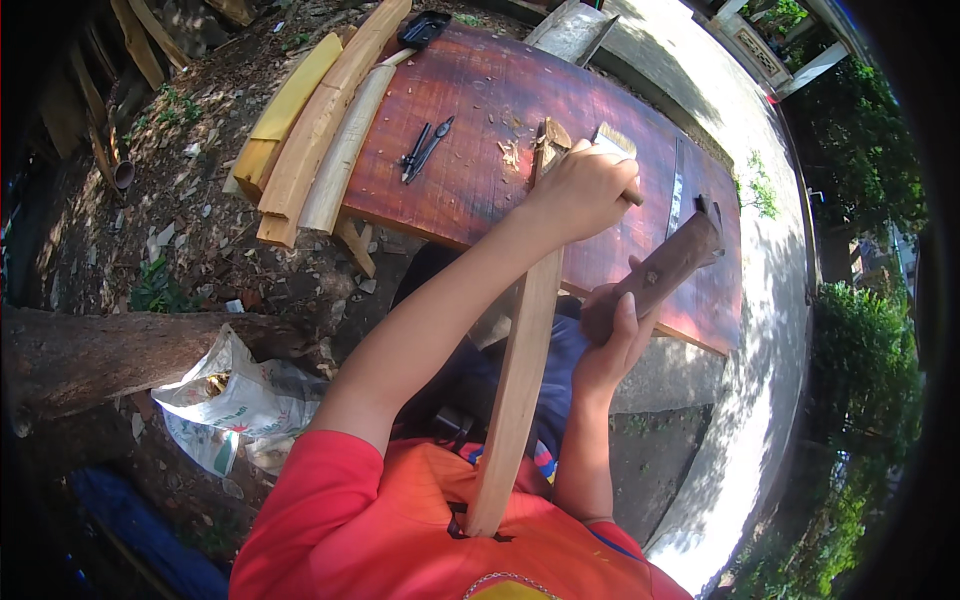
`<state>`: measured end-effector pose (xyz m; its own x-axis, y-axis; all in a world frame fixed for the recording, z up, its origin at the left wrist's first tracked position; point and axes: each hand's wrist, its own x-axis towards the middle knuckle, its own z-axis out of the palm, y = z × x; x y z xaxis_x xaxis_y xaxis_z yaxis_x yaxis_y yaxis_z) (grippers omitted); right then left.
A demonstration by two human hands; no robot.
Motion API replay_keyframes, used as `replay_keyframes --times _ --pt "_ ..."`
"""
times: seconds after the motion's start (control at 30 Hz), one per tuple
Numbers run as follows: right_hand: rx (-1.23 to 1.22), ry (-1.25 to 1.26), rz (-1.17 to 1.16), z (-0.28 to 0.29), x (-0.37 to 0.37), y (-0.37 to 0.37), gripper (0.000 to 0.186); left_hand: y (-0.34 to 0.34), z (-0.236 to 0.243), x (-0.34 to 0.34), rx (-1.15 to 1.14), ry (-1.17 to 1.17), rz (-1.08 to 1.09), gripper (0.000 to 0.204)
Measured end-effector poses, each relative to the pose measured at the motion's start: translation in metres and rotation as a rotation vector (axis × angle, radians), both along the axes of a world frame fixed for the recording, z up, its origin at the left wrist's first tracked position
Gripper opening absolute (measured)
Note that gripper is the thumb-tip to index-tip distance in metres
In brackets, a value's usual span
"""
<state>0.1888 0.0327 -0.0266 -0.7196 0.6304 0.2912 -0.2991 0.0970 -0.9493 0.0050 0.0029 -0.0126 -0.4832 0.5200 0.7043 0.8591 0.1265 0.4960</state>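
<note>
My left hand (585, 190) is closed over the far end of a long pale wooden strip (525, 370). A brown rounded handle end (633, 192) pokes out of that fist; the rest of this tool is hidden. Bristles of a flat brush (617, 139) show just beyond the knuckles, and I cannot tell whether the hand holds it. The strip slopes from my chest up onto the red-brown table (470, 80). To the right, my right hand (620, 335) grips a dark wooden block (660, 270) with a darker piece projecting at its far end.
Dividers (430, 150) lie on the table left of some wood shavings (510, 155). A metal ruler (676, 185) lies at the right. Several timber pieces (325, 110) overhang the left edge near a black tray (424, 30). A white sack (235, 390) stands beside a log (150, 360).
</note>
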Motion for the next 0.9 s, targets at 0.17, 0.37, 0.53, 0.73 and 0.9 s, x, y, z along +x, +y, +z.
replay_keyframes --times 0.17,0.37,0.53,0.73,0.9 --pt "0.053 -0.034 -0.064 -0.002 -0.004 -0.006 0.059 0.004 -0.002 -0.004 0.071 0.059 -0.005 0.008" --pt "0.066 -0.017 -0.055 0.008 -0.003 -0.008 0.058 0.002 -0.001 -0.004 0.052 0.038 -0.014 0.009" --pt "0.085 0.017 -0.053 0.016 0.001 -0.003 0.06 0.002 0.003 0.0 0.063 -0.001 -0.054 0.009" --pt "0.13 0.038 -0.09 0.031 -0.002 -0.004 0.064 -0.002 0.003 -0.004 0.119 0.011 -0.065 0.009" --pt "0.129 0.132 -0.106 0.014 -0.008 0.005 0.061 0.0 0.004 -0.003 0.093 0.001 -0.077 0.01"
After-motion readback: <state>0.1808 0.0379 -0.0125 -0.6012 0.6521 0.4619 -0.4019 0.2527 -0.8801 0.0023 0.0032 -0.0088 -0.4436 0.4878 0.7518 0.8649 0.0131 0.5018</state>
